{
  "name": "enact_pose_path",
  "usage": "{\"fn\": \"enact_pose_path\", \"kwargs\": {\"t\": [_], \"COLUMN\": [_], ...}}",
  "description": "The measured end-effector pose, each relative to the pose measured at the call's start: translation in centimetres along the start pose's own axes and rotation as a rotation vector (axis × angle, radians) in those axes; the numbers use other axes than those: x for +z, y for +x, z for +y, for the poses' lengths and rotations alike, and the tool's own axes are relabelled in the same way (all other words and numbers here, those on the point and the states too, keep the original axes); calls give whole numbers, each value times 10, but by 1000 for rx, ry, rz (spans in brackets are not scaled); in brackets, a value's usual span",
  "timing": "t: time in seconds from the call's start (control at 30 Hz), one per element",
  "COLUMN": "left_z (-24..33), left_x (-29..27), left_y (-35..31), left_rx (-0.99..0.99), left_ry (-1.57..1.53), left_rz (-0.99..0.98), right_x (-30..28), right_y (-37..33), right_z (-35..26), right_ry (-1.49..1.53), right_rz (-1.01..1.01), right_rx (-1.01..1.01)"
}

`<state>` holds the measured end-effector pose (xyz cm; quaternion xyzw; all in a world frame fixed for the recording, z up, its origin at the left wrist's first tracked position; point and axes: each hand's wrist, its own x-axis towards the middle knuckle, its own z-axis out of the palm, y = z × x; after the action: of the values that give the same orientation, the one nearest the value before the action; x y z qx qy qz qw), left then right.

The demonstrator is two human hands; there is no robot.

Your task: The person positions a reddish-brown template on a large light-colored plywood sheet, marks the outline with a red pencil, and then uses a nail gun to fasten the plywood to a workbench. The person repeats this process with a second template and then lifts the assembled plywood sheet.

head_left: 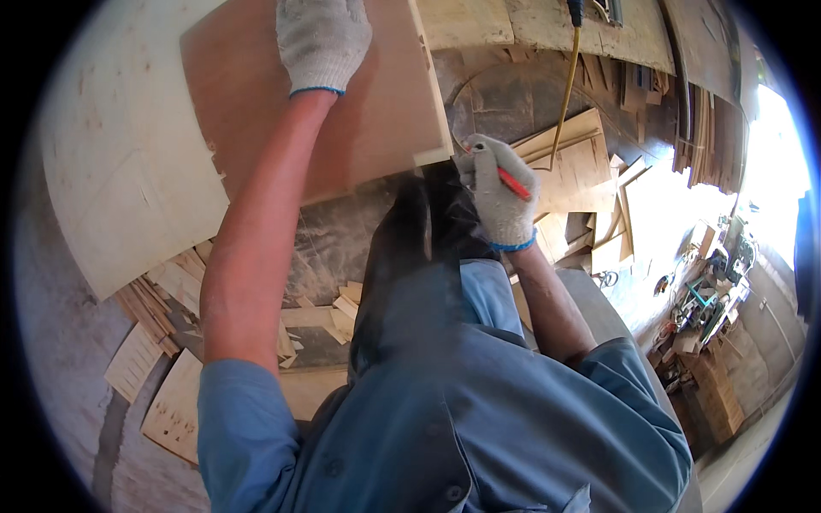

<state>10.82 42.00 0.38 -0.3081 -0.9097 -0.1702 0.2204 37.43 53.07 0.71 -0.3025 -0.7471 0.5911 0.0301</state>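
My left hand [323, 44], in a white knit glove with a blue cuff, lies back up over a reddish-brown wood panel [359, 120]. The picture's upper edge cuts off its fingers. My right hand [506, 192], gloved alike, is closed around a slim red-handled tool [514, 183] just beyond the panel's near right corner. The tool's working end is hard to make out among the fingers. Along the panel's right side runs a pale wood edge [434, 85]. The panel rests over a large pale plywood sheet [111, 162] on the left.
Offcuts [321, 318] litter the floor below the panel, and more plywood pieces [581, 171] lie at the right. A yellow cable [564, 94] hangs near my right hand. Upright strips [710, 137] line the far right, above a heap of tools and scraps [710, 291].
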Motion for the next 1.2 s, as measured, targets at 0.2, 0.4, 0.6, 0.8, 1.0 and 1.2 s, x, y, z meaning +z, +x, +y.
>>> {"fn": "enact_pose_path", "kwargs": {"t": [0.2,0.4,0.6,0.8,1.0,1.2], "left_z": [2,-4,5,-5,-23,-18], "left_x": [1,7,-1,-18,12,33], "left_y": [-1,-4,4,7,-13,-22], "left_rx": [-28,2,-46,-222,-205,-252], "left_ry": [-2,-13,-73,-63,-125,-8], "left_rz": [-40,37,-31,-266,14,175], "right_x": [14,35,-1,-36,58,231], "right_y": [-9,-12,-21,40,119,110], "right_z": [-5,8,2,-86,-162,-187], "right_ry": [210,112,-257,44,217,-376], "right_rz": [-138,-135,-585,-402,-631,-1207], "right_rx": [83,-64,349,290,85,-25]}}
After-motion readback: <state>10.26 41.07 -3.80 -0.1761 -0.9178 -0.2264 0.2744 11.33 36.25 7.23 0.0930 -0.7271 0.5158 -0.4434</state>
